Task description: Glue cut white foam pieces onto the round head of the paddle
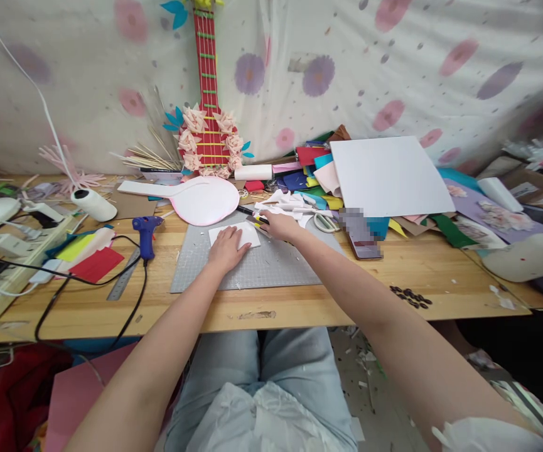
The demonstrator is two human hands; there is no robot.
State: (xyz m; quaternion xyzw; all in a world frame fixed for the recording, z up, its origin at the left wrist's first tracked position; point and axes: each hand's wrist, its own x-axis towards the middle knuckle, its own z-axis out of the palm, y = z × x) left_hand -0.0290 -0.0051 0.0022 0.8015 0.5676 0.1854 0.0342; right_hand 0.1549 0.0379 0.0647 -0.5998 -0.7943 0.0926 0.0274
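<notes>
White foam-sheet rectangle, light, soft, easily dented; lies on grey cutting mat on bench. Left hand flat, pinning it. Right hand grips black-yellow craft knife. Best held by edges.

White foam piece: small, roughly rectangular, lying flat near the far edge of the grey cutting mat on the wooden bench, partly covered by the left hand pressed palm-down on it. Craft knife: slim, dark body with a yellow mark, held in the right hand, lying low just beyond the piece's far right corner, pointing left.
</notes>
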